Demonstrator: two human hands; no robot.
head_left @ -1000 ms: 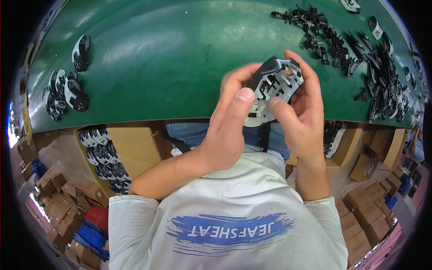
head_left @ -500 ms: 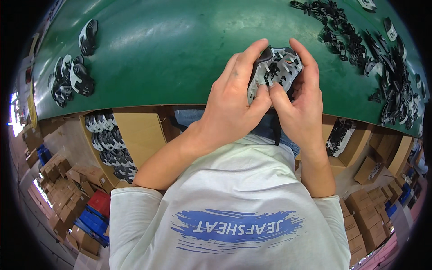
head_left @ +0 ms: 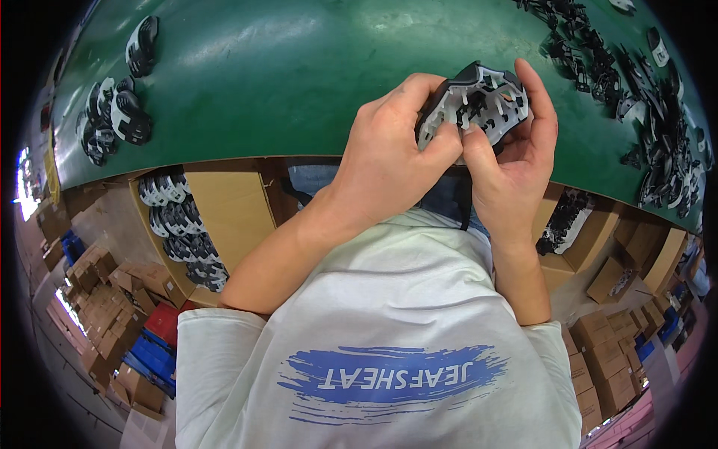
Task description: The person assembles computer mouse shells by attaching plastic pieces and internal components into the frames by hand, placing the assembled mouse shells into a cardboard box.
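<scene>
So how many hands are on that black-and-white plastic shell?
2: the left hand is at the left side of the plastic shell, and the right hand is at its right side. Part of each is hidden behind it.

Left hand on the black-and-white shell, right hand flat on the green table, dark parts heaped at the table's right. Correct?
One thing's off: the right hand isn't flat on the green table; the head view shows it also holding the black-and-white shell, along with the left hand.
</scene>
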